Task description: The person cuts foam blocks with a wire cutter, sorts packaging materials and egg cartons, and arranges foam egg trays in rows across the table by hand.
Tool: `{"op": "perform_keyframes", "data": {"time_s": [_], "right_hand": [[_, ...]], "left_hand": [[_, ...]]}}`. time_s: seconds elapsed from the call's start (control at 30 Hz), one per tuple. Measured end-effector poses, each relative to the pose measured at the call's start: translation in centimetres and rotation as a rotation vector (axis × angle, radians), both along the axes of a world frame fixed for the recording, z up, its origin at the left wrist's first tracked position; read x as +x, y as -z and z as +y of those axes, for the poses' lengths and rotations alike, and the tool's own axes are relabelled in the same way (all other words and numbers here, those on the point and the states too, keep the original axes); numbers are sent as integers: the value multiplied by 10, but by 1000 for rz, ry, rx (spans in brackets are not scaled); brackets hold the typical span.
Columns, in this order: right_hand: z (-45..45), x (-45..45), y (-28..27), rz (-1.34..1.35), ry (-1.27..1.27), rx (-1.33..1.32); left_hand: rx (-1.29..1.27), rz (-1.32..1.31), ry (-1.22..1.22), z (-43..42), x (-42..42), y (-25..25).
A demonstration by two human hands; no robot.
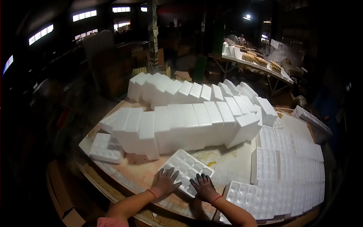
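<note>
A white foam tray [186,166] with rows of round-cornered hollows lies at an angle near the front edge of the table. My left hand [166,182], in a dark-fingered glove, rests on its left side with the fingers spread. On its lower right side lies my right hand [204,188], gloved too, its fingers apart and flat. Neither hand is closed round the tray. Just behind the tray stands a long row of white foam blocks [185,125], set on edge and leaning on one another.
Trays with hollows [266,164] cover the table's right side. Another tray [106,148] lies at the left. A second row of blocks [172,89] stands farther back. Cardboard [62,189] is at the lower left. A far table [257,67] holds stacked trays.
</note>
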State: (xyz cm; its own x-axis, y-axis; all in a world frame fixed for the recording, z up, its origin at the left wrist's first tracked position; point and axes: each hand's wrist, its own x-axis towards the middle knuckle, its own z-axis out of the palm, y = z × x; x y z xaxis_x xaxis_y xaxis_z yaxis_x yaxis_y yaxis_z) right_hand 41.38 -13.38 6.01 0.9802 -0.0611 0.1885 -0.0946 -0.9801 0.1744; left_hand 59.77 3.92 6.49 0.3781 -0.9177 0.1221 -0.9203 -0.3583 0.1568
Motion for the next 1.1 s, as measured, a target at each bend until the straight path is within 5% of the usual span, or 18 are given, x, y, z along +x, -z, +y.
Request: {"op": "perform_keyframes", "data": {"time_s": [0.13,0.23,0.3,0.37,0.57,0.8,0.9,0.97,1.03,1.1], "right_hand": [[-9,-21,-13,18,-13,66],[-7,-9,-10,64,84,104],[-6,-4,-19,78,115,126],[-7,-10,-73,63,0,212],[-47,-81,-180,-70,233,527],[-142,-107,-94,-91,474,146],[-174,-108,-66,372,634,230],[-184,-93,-97,418,669,289],[-220,-63,-121,-203,456,116],[-257,-21,-157,-415,408,-15]], "left_hand": [[-443,-208,135,-22,49,-90],[-497,-272,-95,-74,101,-159],[-370,-280,-128,-101,140,-164],[135,-59,-103,-113,165,-163],[63,-252,-77,-121,179,-136],[106,-341,-173,-127,157,-145],[135,-297,-281,-121,141,-153],[-4,-440,-181,-120,126,-161],[-163,-480,-23,-132,100,-169],[-120,-439,60,-152,63,-168]]}}
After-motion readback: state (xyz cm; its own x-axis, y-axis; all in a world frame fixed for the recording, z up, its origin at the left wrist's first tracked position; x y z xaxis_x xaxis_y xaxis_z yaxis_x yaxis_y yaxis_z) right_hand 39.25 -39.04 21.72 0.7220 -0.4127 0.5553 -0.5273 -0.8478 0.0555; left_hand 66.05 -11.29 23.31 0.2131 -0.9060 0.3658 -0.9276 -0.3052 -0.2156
